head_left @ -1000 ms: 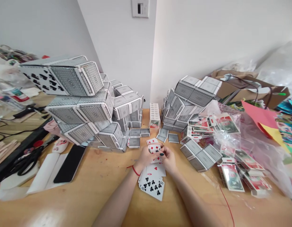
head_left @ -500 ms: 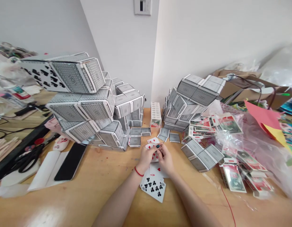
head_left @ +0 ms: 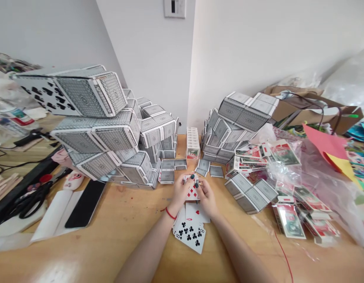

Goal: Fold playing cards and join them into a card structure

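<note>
Between my two hands is a playing card [head_left: 192, 193] with red diamonds facing up. My left hand [head_left: 182, 192], with a red cord at the wrist, is closed on its left side, the thumb pressed on the face. My right hand [head_left: 205, 194] pinches the upper right part. Whether more cards lie under it I cannot tell. Loose face-up cards spread on the table just below my hands, with an eight of clubs [head_left: 190, 236] in front and an ace of hearts [head_left: 196, 212] partly covered behind it.
Stacked boxes folded from cards [head_left: 96, 133] rise at left; another such stack [head_left: 225, 129] stands at right. A row of card packs [head_left: 192, 143] sits between them. A black phone [head_left: 85, 204] and scissors [head_left: 37, 198] lie left. Opened card packs [head_left: 289, 220] and plastic wrap clutter the right.
My hands have shifted slightly, and the diamond card between them now shows more of its face. The separate red card visible beyond my fingers is no longer seen there.
</note>
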A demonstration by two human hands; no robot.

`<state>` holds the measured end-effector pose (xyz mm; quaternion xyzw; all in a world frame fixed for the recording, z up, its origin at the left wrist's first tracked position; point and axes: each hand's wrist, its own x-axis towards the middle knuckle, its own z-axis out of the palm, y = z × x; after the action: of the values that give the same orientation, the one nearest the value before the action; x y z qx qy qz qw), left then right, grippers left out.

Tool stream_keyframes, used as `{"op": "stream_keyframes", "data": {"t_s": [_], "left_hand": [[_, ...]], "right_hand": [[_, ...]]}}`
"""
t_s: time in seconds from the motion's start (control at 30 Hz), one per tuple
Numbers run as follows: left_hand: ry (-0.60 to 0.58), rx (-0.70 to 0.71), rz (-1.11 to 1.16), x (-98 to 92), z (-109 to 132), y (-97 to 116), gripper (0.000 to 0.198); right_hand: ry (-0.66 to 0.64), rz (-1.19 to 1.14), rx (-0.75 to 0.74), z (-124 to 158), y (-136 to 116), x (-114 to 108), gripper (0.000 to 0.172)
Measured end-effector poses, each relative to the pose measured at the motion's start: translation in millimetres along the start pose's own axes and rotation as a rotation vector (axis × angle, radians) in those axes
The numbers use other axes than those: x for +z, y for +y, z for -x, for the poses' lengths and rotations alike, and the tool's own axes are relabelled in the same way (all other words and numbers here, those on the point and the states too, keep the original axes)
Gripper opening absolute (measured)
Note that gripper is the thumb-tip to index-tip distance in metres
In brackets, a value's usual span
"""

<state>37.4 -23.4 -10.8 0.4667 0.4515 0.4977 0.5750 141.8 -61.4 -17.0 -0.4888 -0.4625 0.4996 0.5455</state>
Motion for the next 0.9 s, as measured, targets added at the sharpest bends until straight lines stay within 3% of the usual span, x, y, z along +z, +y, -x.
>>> {"op": "stream_keyframes", "data": {"t_s": [0.13, 0.3, 0.43, 0.6, 0.9], "left_hand": [[-0.048, 0.069, -0.093, -9.6, -2.5, 4.1, 0.026], [-0.082, 0.129, -0.191, -12.1, -3.9, 3.0, 0.027], [-0.038, 0.122, -0.191, -10.1, -3.2, -0.2, 0.027], [0.054, 0.01, -0.16, -7.3, -1.4, -4.0, 0.025], [0.13, 0.106, -0.196, -3.3, 3.0, -3.5, 0.017]], "right_hand": [[0.025, -0.072, 0.088, -2.5, 1.5, -6.1, 0.045], [0.034, -0.096, 0.091, -3.6, 1.3, -5.5, 0.036], [0.09, -0.018, 0.044, -2.5, 0.9, -2.1, 0.024], [0.229, 0.103, -0.045, 1.7, 4.1, 0.3, 0.021], [0.243, -0.032, 0.075, 0.5, -0.3, -3.2, 0.027]]}}
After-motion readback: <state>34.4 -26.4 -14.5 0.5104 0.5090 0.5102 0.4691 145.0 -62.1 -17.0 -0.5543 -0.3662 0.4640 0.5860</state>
